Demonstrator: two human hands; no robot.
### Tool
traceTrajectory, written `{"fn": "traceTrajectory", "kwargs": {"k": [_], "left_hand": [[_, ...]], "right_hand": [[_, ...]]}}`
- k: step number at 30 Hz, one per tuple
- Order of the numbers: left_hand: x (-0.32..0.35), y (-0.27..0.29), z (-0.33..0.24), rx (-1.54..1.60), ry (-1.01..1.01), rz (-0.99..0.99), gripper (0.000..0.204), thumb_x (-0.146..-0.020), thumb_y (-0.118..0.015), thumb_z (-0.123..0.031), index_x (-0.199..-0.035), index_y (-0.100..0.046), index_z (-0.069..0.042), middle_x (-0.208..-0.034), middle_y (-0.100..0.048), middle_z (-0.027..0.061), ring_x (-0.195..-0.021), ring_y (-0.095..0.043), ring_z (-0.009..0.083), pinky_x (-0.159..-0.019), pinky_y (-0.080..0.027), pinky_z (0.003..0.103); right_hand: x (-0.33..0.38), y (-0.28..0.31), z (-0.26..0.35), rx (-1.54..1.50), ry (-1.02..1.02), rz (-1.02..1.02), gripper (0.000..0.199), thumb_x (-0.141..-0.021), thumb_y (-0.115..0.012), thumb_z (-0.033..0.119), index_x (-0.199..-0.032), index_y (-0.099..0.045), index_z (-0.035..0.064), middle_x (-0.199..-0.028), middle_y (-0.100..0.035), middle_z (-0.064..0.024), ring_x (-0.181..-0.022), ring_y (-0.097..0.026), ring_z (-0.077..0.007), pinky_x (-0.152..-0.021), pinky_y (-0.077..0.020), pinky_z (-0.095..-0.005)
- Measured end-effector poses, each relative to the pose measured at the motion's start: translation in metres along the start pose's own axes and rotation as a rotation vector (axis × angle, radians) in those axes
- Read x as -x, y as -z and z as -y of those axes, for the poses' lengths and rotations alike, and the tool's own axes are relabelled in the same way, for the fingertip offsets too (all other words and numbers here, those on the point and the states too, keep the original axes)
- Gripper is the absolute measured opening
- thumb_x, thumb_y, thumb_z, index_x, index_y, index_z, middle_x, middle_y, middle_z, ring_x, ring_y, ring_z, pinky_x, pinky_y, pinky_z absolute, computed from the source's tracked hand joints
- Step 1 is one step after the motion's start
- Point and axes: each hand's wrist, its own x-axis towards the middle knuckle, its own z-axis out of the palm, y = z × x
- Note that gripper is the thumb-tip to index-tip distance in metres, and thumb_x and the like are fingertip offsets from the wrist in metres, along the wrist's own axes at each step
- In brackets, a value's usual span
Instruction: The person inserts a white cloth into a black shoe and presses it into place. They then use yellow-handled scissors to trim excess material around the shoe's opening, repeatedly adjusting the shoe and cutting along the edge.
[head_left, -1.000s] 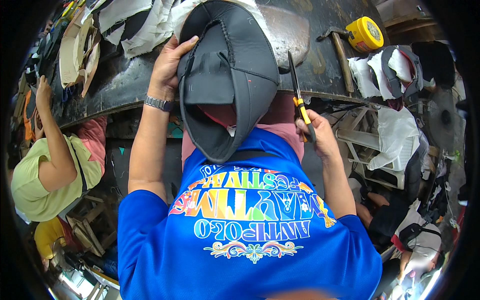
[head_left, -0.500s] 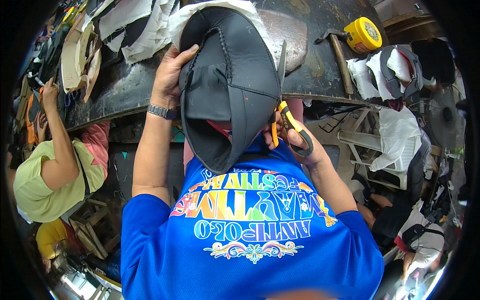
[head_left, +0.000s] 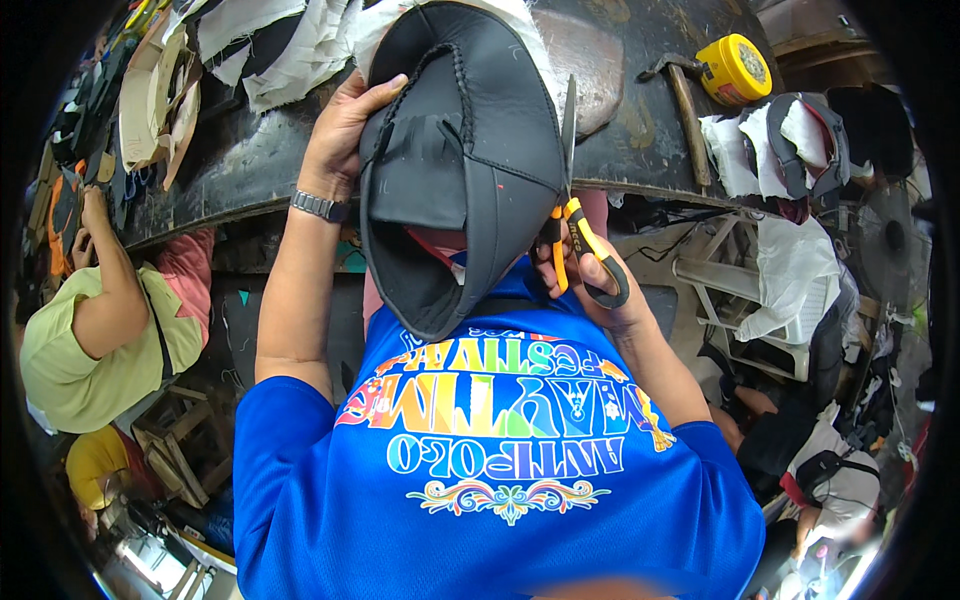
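A black stitched leather shoe upper hangs in front of me, its opening and inner side facing me. My left hand is closed on its left edge, thumb on top near the braided seam. In my right hand is a pair of scissors with yellow and black handles, fingers through the loops. The blades point away from me along the upper's right edge; whether they touch the leather I cannot tell. Some of my right fingers are hidden behind the handles.
A dark workbench lies ahead, bearing a hammer, a yellow tub, a stone slab and cloth-lined uppers. A white stool stands right. A co-worker in a yellow-green shirt works at left.
The upper has tilted slightly and its lower tip has risen a little. The scissors stay at its right edge, their handles a bit farther apart. The co-worker's arm at left has shifted slightly.
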Motion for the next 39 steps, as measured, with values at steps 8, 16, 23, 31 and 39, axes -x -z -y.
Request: {"fn": "traceTrajectory", "kwargs": {"k": [8,16,23,31,39], "left_hand": [[-0.001,0.004,0.003,0.054,0.009,0.04,0.027,-0.091,-0.067,-0.001,-0.118,-0.067,-0.009,-0.104,-0.073,0.0077,-0.087,-0.072,0.0152,-0.076,-0.062,0.029],[-0.002,0.006,0.005,0.031,-0.017,-0.034,0.027,-0.092,-0.067,-0.001,-0.118,-0.067,-0.008,-0.104,-0.073,0.0083,-0.089,-0.072,0.0157,-0.076,-0.062,0.029],[0.0,0.001,0.004,0.069,-0.05,0.023,0.019,-0.095,-0.064,-0.005,-0.114,-0.069,-0.006,-0.101,-0.074,0.0083,-0.086,-0.072,0.0143,-0.074,-0.061,0.028],[-0.002,0.006,-0.006,-0.048,-0.005,-0.056,0.017,-0.094,-0.065,-0.006,-0.111,-0.069,-0.006,-0.099,-0.074,0.0091,-0.082,-0.073,0.0147,-0.071,-0.062,0.028],[-0.003,0.007,-0.005,-0.049,0.064,0.013,0.023,-0.093,-0.066,-0.005,-0.116,-0.067,-0.007,-0.102,-0.073,0.009,-0.086,-0.072,0.015,-0.075,-0.062,0.028]], "right_hand": [[0.004,-0.005,-0.007,-0.086,-0.065,0.01,0.077,-0.074,-0.076,0.065,-0.111,-0.054,0.0008,-0.084,-0.056,-0.0058,-0.074,-0.055,-0.0109,-0.064,-0.0449,-0.0214],[0.005,-0.003,-0.008,-0.08,-0.043,0.061,0.078,-0.072,-0.078,0.063,-0.116,-0.054,0.0022,-0.092,-0.057,-0.0058,-0.082,-0.057,-0.0121,-0.071,-0.0477,-0.0251],[0.007,-0.002,-0.008,-0.069,-0.021,0.007,0.062,-0.08,-0.078,0.051,-0.111,-0.055,0.0028,-0.083,-0.055,-0.0021,-0.073,-0.054,-0.0071,-0.06,-0.0451,-0.02],[0.009,0.011,-0.007,-0.023,-0.051,-0.017,0.042,-0.085,-0.078,0.036,-0.103,-0.059,0.0034,-0.075,-0.054,0.0006,-0.059,-0.05,-0.0041,-0.047,-0.0405,-0.0172],[0.004,0.016,-0.003,-0.06,-0.116,0.094,0.049,-0.086,-0.07,0.049,-0.104,-0.059,0.0042,-0.08,-0.061,-0.006,-0.066,-0.056,-0.0102,-0.061,-0.0469,-0.0243]]}}
